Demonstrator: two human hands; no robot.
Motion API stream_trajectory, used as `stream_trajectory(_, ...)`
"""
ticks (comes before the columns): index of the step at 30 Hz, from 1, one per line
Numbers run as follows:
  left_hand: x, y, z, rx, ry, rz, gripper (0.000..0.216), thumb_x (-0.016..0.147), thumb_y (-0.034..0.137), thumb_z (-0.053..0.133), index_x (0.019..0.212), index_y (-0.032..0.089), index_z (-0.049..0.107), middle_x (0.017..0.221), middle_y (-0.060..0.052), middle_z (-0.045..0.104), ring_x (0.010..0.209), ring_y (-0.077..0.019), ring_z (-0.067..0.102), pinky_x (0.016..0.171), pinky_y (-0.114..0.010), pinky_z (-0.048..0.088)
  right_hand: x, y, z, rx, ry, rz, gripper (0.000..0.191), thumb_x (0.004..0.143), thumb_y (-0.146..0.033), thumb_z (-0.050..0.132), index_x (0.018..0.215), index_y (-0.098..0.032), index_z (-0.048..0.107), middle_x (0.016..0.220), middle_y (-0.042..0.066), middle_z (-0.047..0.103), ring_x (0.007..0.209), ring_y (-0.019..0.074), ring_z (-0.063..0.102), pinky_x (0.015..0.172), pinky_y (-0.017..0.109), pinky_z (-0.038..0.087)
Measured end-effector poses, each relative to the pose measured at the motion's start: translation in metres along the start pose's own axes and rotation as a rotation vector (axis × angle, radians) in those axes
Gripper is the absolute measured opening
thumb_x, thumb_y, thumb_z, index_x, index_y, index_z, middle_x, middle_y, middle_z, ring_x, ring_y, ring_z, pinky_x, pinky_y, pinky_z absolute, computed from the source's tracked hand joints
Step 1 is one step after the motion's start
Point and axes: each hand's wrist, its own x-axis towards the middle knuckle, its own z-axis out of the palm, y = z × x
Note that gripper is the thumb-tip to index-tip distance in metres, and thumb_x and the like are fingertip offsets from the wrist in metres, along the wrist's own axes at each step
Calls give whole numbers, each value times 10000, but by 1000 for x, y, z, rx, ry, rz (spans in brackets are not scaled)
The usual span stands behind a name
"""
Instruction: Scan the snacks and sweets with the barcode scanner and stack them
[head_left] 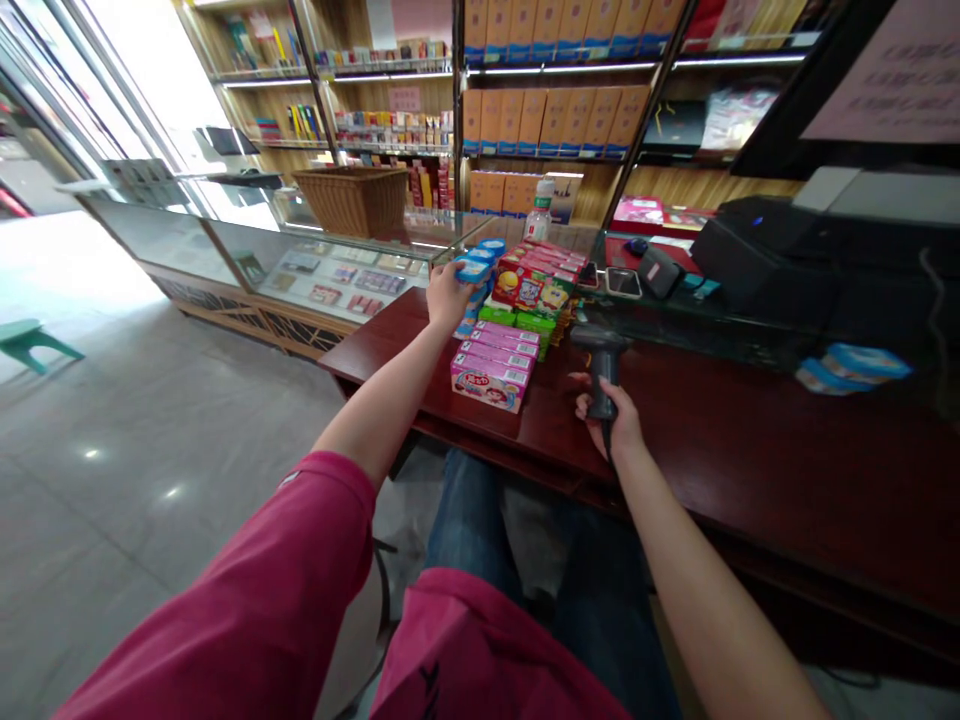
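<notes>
My left hand (448,294) reaches out to a stack of blue-lidded tubs (475,266) at the far left of the brown desk. Its fingers are closed round the top front tub. In my right hand (616,418) is a black barcode scanner (602,362), gripped by its handle with the head up and the cord hanging down. Between my hands stand pink snack boxes (491,373), with green packs (534,322) and red snack boxes (531,281) behind them. The lower tubs are partly hidden by my left hand and the boxes.
Two blue-lidded tubs (853,368) sit on the desk (720,440) at the right. Behind are phones (622,283), a white bottle (539,210) and black machines (757,260). A wicker basket (352,200) stands on the glass display case (330,275) at the left.
</notes>
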Motion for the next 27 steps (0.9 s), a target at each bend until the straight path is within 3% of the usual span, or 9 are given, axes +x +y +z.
stream_trajectory(3,-8,14,4,-2,-80,116,420,736,24,813,1098,228,752,1352,-90,686,1376,-254,580,1221,-363,436,6,0,-9,42,15,5,340,737,-421,789,974,-183,740,1040,56,806,484,81,544,413,233,463)
stream_trajectory(5,-21,29,16,-152,-149,95,482,793,82,816,1230,250,702,1358,-68,695,1324,-219,626,1180,-350,480,11,-1,-17,43,30,2,347,727,-429,807,951,-175,733,1024,58,808,473,78,543,405,232,459)
stream_trajectory(9,-68,60,60,-618,-388,-331,424,944,179,747,1328,287,604,1202,-32,747,1084,-163,747,1067,-369,576,17,-10,-38,16,69,-26,376,715,-443,834,950,-178,709,961,63,818,438,85,534,372,231,417)
stream_trajectory(12,-114,64,102,-800,-580,-649,272,995,187,683,1259,237,640,1119,-67,771,973,-167,765,1020,-375,605,15,-23,-61,-24,122,-91,398,710,-458,836,952,-178,690,927,71,822,415,94,542,356,233,403)
stream_trajectory(15,-153,43,148,-843,-706,-861,165,1033,222,610,1151,145,693,1034,-124,778,931,-187,762,981,-356,615,8,-40,-92,-88,194,-168,402,722,-467,833,954,-180,671,890,62,820,401,101,557,353,234,414)
stream_trajectory(18,-177,11,197,-865,-726,-993,210,1066,265,528,1072,146,701,977,-115,777,920,-211,765,972,-397,618,-2,-57,-124,-159,259,-220,389,728,-461,839,938,-191,653,851,34,809,393,105,565,347,230,420)
stream_trajectory(23,-189,-37,264,-853,-527,-1055,260,1090,235,455,990,168,686,834,-55,744,808,-172,719,991,-398,594,-15,-77,-149,-96,288,-218,375,750,-457,812,965,-197,649,859,25,792,417,91,550,356,219,411)
stream_trajectory(27,-187,-59,285,-889,-458,-1005,209,1076,192,494,1094,184,702,844,-33,748,801,-154,710,988,-366,592,-23,-81,-146,-55,134,-147,336,787,-437,792,989,-201,663,822,-6,727,432,80,513,348,215,395)
